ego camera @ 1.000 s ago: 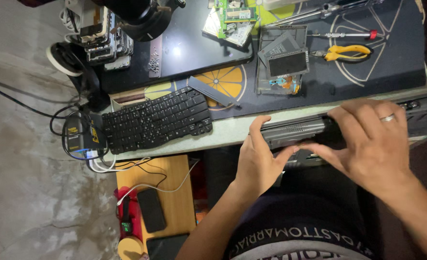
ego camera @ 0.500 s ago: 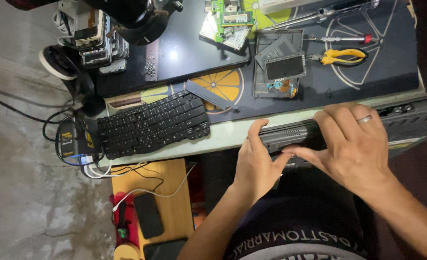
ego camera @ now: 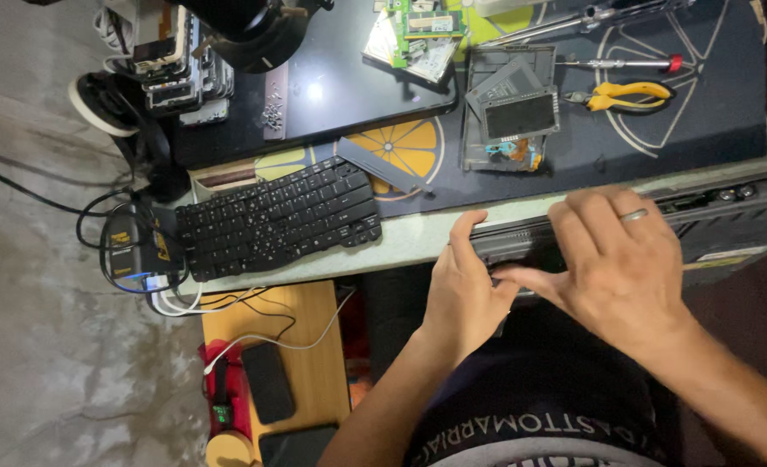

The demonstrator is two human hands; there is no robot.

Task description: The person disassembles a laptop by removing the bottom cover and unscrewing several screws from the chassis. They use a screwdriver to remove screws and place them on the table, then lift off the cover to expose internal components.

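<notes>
A dark laptop base (ego camera: 729, 220) lies at the table's near edge, overhanging my lap. My left hand (ego camera: 466, 290) grips its left end, fingers curled under the edge and thumb up against the side. My right hand (ego camera: 621, 264), with a ring on one finger, lies flat across the top of the base, fingers spread and pointing away from me, thumb reaching toward my left hand. What sits under my palms is hidden.
A detached black keyboard (ego camera: 275, 216) lies left of my hands. Farther back are a dark panel (ego camera: 349, 82), a parts tray with a small screen (ego camera: 513, 117), yellow pliers (ego camera: 630, 95), a red-handled screwdriver (ego camera: 617, 63), circuit boards (ego camera: 414, 35). A wooden stool with a phone (ego camera: 267, 380) stands below left.
Both hands and the laptop base have slid slightly toward the table and right. My right hand has flattened over the top, covering the long black part seen earlier.
</notes>
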